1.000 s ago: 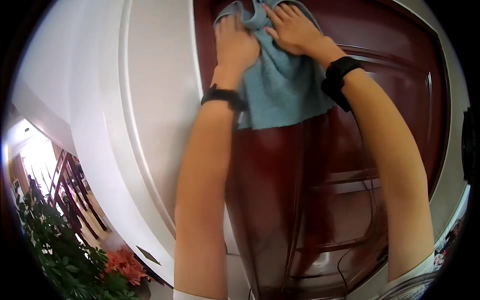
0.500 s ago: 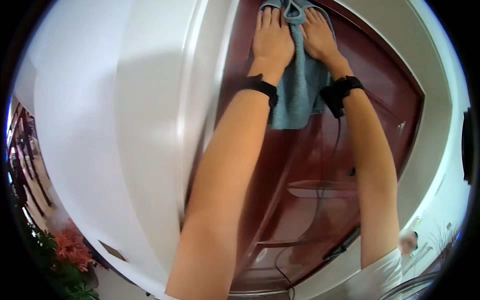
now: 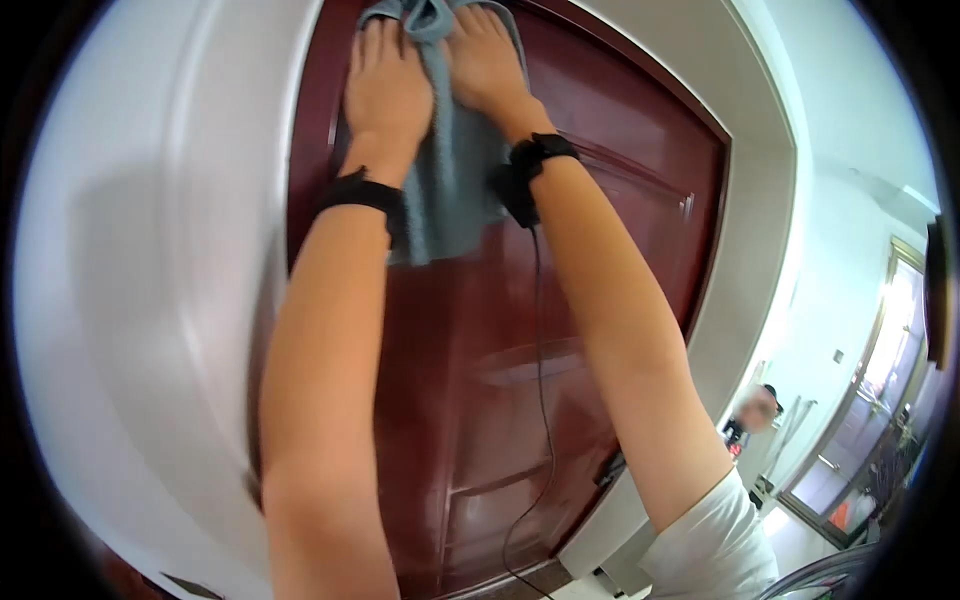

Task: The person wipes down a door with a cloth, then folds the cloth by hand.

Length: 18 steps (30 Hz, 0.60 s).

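Cloth (image 3: 450, 190) under left hand (image 3: 388, 95), right hand (image 3: 486, 66), hanging below, seemingly against door (image 3: 455, 390)

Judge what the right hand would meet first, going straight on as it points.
Probably more of the blue-grey towel-like cloth under the right hand; depth is unclear, and the picture's top edge cuts the view.
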{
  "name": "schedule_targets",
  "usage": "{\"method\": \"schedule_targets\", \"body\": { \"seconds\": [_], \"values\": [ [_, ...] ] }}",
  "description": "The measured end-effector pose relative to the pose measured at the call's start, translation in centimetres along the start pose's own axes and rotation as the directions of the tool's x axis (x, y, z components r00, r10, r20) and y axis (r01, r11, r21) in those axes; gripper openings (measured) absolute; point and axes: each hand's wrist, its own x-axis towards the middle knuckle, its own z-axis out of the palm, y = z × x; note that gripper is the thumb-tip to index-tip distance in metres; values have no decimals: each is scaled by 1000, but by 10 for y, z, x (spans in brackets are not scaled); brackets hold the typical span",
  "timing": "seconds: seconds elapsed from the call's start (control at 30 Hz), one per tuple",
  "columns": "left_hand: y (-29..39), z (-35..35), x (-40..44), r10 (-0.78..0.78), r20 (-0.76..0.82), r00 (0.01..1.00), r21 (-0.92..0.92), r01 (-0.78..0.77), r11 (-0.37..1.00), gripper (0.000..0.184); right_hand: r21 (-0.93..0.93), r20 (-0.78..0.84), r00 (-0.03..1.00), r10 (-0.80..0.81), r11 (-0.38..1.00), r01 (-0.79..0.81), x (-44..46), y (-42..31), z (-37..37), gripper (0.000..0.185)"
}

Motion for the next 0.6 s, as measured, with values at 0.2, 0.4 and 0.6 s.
{"method": "schedule_targets", "body": {
  "seconds": [0.2, 0.4, 0.6],
  "values": [
    [-4, 5, 1, 40, 18, 999, 162, -42, 986, 47, 18, -69, 997, -23, 1000, 25, 4, 5, 9, 47],
    [10, -3, -3, 49, 51, 997, 234, -59, 971, 43, 60, -128, 989, -76, 995, 84, -2, 13, 9, 49],
    [40, -16, 4, 264, 180, 948, 23, -272, 962, 45, 17, -265, 957, -119, 992, 128, -41, 53, -8, 52]
  ]
}}
